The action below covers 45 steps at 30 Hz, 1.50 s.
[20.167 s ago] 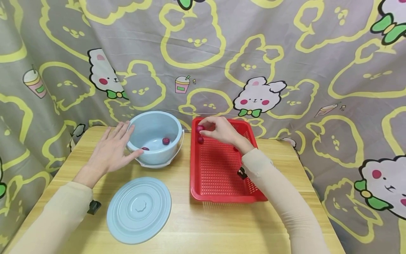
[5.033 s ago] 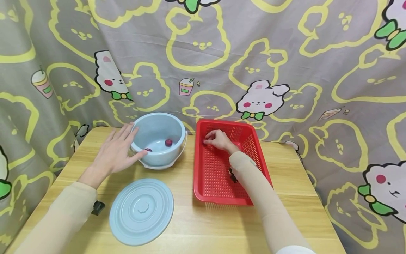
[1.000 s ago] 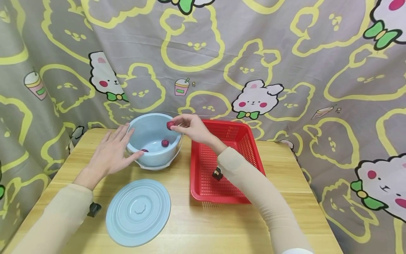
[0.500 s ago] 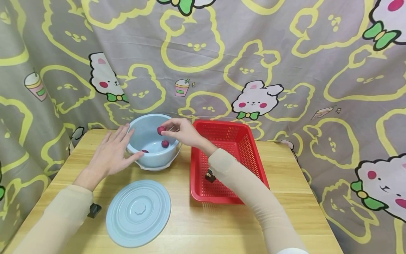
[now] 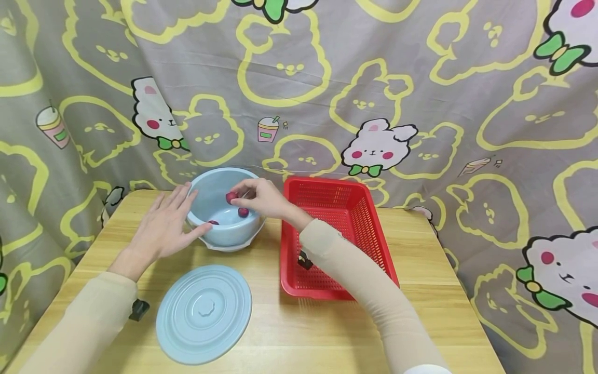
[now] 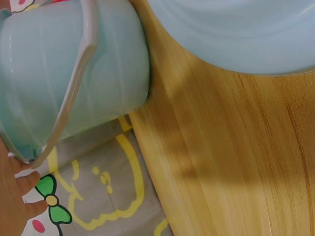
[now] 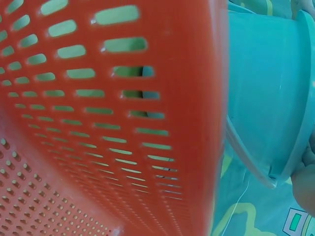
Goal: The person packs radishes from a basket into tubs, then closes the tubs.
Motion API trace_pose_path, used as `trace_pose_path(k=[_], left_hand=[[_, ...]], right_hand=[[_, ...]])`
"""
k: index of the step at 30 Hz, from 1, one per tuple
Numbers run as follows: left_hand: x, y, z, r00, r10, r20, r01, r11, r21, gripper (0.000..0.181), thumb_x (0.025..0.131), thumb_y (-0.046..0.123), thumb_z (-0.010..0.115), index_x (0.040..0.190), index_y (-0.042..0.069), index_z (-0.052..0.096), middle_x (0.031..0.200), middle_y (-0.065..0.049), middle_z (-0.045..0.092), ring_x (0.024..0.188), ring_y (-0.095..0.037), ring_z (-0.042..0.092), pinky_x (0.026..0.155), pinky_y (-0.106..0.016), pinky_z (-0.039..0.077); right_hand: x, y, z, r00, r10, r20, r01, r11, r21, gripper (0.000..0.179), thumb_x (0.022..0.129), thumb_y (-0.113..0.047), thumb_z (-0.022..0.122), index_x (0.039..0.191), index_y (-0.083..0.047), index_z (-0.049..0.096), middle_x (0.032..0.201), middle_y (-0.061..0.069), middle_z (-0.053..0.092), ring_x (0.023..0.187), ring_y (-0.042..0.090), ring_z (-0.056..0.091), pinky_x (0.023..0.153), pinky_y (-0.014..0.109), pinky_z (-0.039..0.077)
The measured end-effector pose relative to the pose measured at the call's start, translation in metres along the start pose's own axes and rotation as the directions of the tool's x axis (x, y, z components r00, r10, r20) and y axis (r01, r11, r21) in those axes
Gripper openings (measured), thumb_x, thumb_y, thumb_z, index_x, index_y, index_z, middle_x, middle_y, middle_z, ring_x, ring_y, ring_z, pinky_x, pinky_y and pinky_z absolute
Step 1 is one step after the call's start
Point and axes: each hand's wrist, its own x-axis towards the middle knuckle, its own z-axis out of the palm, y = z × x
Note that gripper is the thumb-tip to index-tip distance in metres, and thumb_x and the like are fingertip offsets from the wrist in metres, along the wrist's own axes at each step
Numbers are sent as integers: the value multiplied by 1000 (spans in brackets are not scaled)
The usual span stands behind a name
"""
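My right hand (image 5: 263,198) reaches over the right rim of a light blue bucket (image 5: 229,236). Between thumb and fingers it pinches a small dark red plum (image 5: 231,197) above the bucket's opening. Inside the bucket lie a second plum (image 5: 243,212) and another plum (image 5: 213,222), partly hidden behind the near rim. My left hand (image 5: 163,228) rests against the bucket's left side with its fingers straight and spread. In the left wrist view, that hand's fingers (image 6: 27,183) are beside the rim, near the pale handle (image 6: 74,88). The right wrist view shows little of the right hand (image 7: 306,184).
A red perforated basket (image 5: 289,259) stands right of the bucket, under my right forearm; no plum shows in its visible part. The round blue lid (image 5: 205,311) lies flat on the wooden table (image 5: 299,337) in front. A patterned curtain (image 5: 299,93) hangs behind.
My right hand has gone from the basket to above the bucket with a plum, moving left and lower over the last second. Plums earlier visible in the basket no longer show. The left hand stays.
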Motion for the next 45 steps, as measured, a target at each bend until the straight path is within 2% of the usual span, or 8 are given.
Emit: trace_pose_path(k=[6,17,21,26,31,38,41,45], left_hand=[[0,1,0,1000,3,8,-3,1000,2,102,99,72,51,166,0,26,177,-24,15,162,-48,20,131,-69,15],[2,3,0,1000,7,3,-7,1000,-2,102,99,72,51,166,0,26,176,-24,16,162,-48,21,131,-69,15],[2,4,0,1000,6,1,-6,1000,-7,102,99,72,51,166,1,25,177,-23,16,162,-48,20,131,-69,14],[2,4,0,1000,0,14,1,1000,-19,102,99,72,50,167,1,23,177,-23,13,163,-48,19,131,-69,13],[2,3,1,1000,0,9,0,999,-52,102,99,70,51,170,5,15,178,-21,7,163,-48,17,131,-70,14],[-3,-2,2,998,28,-64,-33,995,-94,104,99,64,57,171,8,7,180,-15,-1,165,-44,17,132,-66,15],[-8,-2,-1,993,40,-108,-51,994,-102,106,97,62,62,171,9,9,180,-15,4,165,-43,18,134,-62,15],[-19,2,-3,987,68,-146,-84,991,-106,109,94,62,67,171,8,11,178,-20,16,164,-43,21,134,-61,17]], right_hand=[[1,-2,2,999,38,15,-37,999,-29,27,97,-25,78,122,-15,77,111,3,79,90,10,74,82,17,57],[2,0,3,999,24,37,-24,1000,-15,30,98,-20,77,126,-9,75,117,7,78,93,15,75,83,17,59],[0,0,1,1000,22,21,-22,1000,-17,33,98,-21,75,128,-6,74,119,8,77,97,17,74,84,18,58],[-5,-1,0,1000,13,-7,-13,1000,-19,28,99,-22,75,125,-11,76,119,5,78,100,17,74,87,18,59],[-12,-4,-1,1000,-18,-21,18,1000,-18,26,98,-19,75,123,-11,76,119,7,79,101,18,75,90,19,60],[-27,-10,-4,998,-42,-50,42,999,3,25,97,-17,76,121,-9,76,115,6,79,99,16,75,92,22,61],[-38,-16,-6,997,-41,-65,42,999,16,24,96,-17,77,119,-10,77,113,5,79,99,13,74,90,21,61],[-56,-25,-7,995,-51,-85,54,998,31,24,96,-17,78,119,-9,77,113,5,79,102,16,73,92,28,63]])
